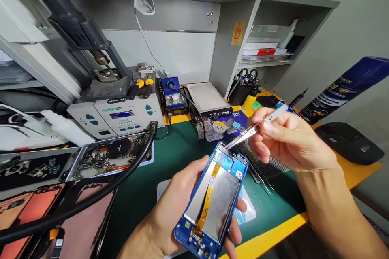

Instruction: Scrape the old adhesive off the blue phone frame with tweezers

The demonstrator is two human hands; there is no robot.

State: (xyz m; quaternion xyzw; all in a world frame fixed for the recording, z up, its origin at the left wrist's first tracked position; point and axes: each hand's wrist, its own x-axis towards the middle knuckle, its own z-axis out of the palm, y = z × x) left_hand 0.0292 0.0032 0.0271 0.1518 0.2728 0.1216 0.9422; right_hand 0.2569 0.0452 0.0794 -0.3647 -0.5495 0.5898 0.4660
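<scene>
Opened blue phone [223, 198] above the desk [273, 234], left hand [178, 200] with grip curled around its edges, right hand [288, 139] with grip pinched on tweezers [247, 132], tips at phone's far end.

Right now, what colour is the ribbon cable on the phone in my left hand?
The ribbon cable is yellow-orange with dark markings, seen best in the head view.

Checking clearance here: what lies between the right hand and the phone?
The tweezers: in the head view, the right hand pinches them, tips at the far end of the phone; whether they touch it, I can't tell.
</scene>
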